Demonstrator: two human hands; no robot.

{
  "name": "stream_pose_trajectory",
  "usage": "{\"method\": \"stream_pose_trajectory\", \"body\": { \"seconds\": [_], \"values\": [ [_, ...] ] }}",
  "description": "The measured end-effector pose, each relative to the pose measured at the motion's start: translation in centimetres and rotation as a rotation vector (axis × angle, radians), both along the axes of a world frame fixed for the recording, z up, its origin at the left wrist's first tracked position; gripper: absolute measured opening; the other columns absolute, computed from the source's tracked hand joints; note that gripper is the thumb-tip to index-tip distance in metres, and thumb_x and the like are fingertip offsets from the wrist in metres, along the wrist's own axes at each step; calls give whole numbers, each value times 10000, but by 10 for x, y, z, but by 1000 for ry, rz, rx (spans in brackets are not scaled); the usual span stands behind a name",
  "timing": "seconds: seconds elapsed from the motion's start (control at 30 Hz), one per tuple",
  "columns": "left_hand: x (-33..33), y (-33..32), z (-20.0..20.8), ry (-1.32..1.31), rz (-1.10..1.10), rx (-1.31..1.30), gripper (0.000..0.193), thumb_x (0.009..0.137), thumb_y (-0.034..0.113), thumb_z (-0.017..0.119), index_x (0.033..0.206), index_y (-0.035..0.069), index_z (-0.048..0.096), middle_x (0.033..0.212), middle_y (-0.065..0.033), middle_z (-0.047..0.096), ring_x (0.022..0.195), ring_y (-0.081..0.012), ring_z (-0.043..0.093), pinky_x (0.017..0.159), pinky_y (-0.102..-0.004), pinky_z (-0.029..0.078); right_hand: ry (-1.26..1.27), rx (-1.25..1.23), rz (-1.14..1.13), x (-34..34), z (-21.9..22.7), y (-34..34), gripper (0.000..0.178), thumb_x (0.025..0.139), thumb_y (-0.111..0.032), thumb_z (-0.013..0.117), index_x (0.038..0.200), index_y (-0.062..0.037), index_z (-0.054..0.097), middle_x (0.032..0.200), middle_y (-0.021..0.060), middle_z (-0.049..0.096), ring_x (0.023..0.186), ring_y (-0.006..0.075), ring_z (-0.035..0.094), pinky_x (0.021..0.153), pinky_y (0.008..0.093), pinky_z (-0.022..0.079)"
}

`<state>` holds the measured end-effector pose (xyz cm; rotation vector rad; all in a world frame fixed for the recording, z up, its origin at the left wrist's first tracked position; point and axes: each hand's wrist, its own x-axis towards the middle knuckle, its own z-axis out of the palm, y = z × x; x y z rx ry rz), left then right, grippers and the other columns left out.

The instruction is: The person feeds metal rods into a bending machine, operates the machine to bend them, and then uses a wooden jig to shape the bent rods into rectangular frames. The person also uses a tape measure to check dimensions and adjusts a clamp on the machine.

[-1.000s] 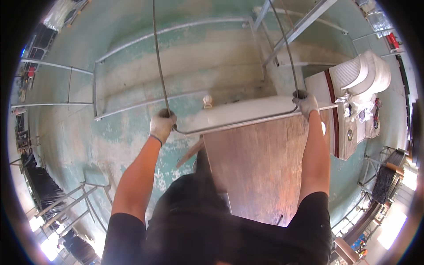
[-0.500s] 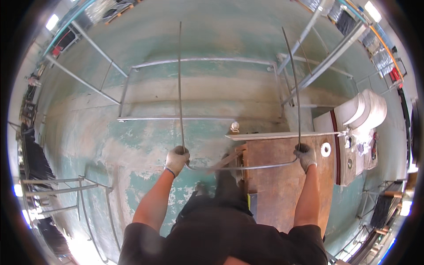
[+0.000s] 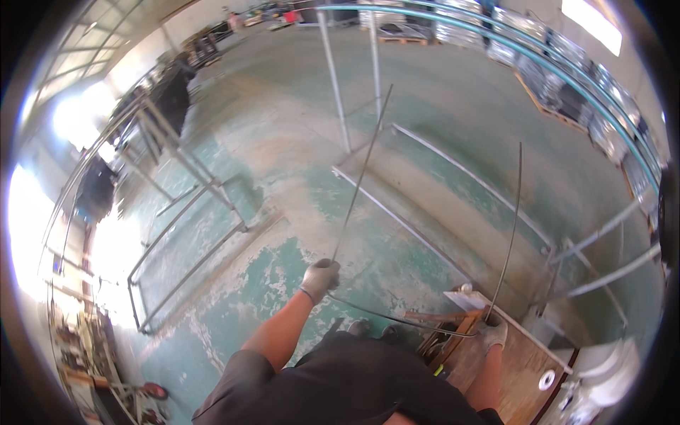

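Inside right hand (image 3: 491, 331), rod (image 3: 389, 318) partly hidden.

Rod (image 3: 386, 318) partly hidden; shirt (image 3: 340, 386) cut off

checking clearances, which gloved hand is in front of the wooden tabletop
The right hand: it overlaps the wooden tabletop in view, whereas the left hand, also gripping the bent metal rod, shows against the green floor.

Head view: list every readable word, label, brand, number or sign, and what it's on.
None can be read.
Bent metal rod: no lettering visible.
Gloved left hand, gloved right hand: none visible.
Wrapped stacks at the far side: any print is too small and blurred to read.
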<state>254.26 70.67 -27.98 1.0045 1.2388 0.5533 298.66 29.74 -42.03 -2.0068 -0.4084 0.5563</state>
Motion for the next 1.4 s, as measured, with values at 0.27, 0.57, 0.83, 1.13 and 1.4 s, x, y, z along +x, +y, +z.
{"method": "stream_pose_trajectory", "body": {
  "seconds": [0.27,0.57,0.83,1.13,1.4],
  "values": [
    [-115,-46,34,-12,513,124,297,971,176,762,1167,-42,711,740,21,580,566,-92,521,501,-272,404,-119,-163,324,-42,-3,168,300,841,-56,803,1129,27,793,1000,119,818,916,178,757,850,349,587],
    [-276,-143,66,57,911,268,170,978,156,756,986,-10,718,758,23,589,599,-68,485,539,-266,375,113,-181,701,-225,-77,317,233,856,-77,793,1081,-19,777,894,82,783,764,181,741,691,332,577],
    [-457,-234,58,387,1243,450,201,981,204,743,978,4,723,772,39,605,680,-65,531,606,-273,436,185,-13,1052,-451,-40,414,199,920,-1,754,1110,-19,699,890,59,721,782,177,698,696,327,569],
    [-532,-417,60,279,1972,314,220,1033,230,751,1034,11,727,724,23,621,599,-81,559,542,-269,446,167,142,1652,-747,49,487,241,970,57,716,1206,15,698,1077,51,734,968,153,698,863,313,570],
    [-390,-536,-44,453,3009,65,237,1047,249,733,933,41,715,711,23,603,634,-77,538,588,-290,424,191,48,2475,-991,101,376,255,977,52,702,1231,36,731,1086,79,761,949,153,713,847,299,587]
  ]
}}
